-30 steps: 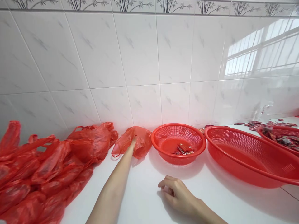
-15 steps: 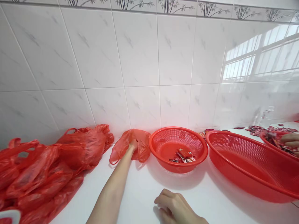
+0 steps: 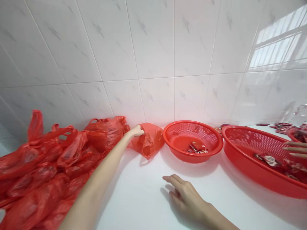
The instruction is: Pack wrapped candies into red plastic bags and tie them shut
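My left hand (image 3: 137, 131) grips the edge of a thin red plastic bag (image 3: 151, 139) near the tiled wall. The bag is partly opened out, and its far side almost touches a round red basket (image 3: 172, 150) with a few small wrapped packets (image 3: 197, 147) in it. My right hand (image 3: 183, 191) hovers low over the white table (image 3: 136, 195), in front of the round basket, its fingers apart and nothing in them.
A heap of filled red bags (image 3: 45, 179) covers the left side. At the right stands a large red basket (image 3: 251, 166) with packets in it. Another person's hand (image 3: 297, 149) is above it, beside a further red basket (image 3: 294, 134). Loose packets lie along the wall.
My left hand has come out of the bag's middle and now holds its left edge. Packets now lie in the large basket, which was empty before. The view has tilted down and left.
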The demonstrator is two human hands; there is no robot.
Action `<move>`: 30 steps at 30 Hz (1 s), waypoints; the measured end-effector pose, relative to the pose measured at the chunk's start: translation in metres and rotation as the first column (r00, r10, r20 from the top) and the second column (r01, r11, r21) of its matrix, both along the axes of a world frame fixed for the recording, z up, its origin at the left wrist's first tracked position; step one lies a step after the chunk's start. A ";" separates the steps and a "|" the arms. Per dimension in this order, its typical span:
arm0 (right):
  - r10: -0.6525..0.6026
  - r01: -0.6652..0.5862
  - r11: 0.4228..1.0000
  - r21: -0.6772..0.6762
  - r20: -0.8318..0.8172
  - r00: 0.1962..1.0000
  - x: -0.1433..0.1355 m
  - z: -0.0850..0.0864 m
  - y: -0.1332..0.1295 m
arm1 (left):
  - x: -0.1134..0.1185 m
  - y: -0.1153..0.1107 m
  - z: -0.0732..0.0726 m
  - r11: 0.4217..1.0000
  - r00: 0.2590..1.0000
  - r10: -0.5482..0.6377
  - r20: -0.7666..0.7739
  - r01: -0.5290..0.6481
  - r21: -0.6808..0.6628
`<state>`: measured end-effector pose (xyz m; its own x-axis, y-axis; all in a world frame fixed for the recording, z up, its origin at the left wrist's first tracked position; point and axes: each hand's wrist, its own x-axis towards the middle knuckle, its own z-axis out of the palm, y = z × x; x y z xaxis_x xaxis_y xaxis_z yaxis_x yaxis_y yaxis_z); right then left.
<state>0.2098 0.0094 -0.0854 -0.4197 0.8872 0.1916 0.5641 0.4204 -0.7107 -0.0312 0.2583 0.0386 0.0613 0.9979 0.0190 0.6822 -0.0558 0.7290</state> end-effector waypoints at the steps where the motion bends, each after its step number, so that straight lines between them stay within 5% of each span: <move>1: -0.014 0.014 1.000 -0.011 -0.017 1.000 -0.001 0.000 -0.001 | -0.006 -0.005 0.007 0.999 0.999 0.025 -0.038 -0.026 -0.028; 7: -0.055 0.048 0.996 -0.076 -0.090 0.994 -0.004 0.001 -0.004 | -0.040 -0.050 0.048 0.992 0.984 0.128 -0.123 -0.127 0.019; 14: -0.117 0.096 0.986 -0.139 -0.158 0.980 -0.008 -0.002 -0.003 | -0.053 -0.086 0.063 0.953 0.964 0.175 0.199 -0.216 0.211; 17: -0.110 0.083 0.985 -0.154 -0.170 0.979 -0.009 -0.004 -0.002 | -0.052 -0.100 0.053 0.928 0.932 0.153 0.328 -0.249 0.276; 19: -0.114 0.084 0.982 -0.167 -0.180 0.977 -0.010 -0.004 -0.003 | -0.048 -0.115 0.040 0.957 0.928 0.074 0.364 -0.170 0.237; 22: -0.137 0.094 0.975 -0.200 -0.215 0.967 -0.012 -0.002 -0.005 | -0.041 -0.139 0.013 0.995 0.937 -0.097 0.336 0.093 0.026; 24: -0.144 0.096 0.974 -0.204 -0.234 0.961 -0.014 0.001 -0.008 | -0.035 -0.149 -0.007 0.931 0.932 -0.246 0.264 0.304 -0.204; 27: -0.137 0.096 0.979 -0.181 -0.230 0.964 -0.015 0.003 -0.009 | -0.027 -0.145 -0.030 0.799 0.898 -0.398 0.189 0.440 -0.410; 30: -0.130 0.101 0.983 -0.154 -0.194 0.972 -0.011 0.000 -0.004 | -0.019 -0.123 -0.043 0.877 0.926 -0.328 0.187 0.372 -0.305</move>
<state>0.1991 0.0051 -0.0858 -0.2784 0.9516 0.1305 0.4412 0.2474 -0.8626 -0.0504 0.1350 -0.0043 0.4270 0.8614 -0.2751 0.5641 -0.0160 0.8256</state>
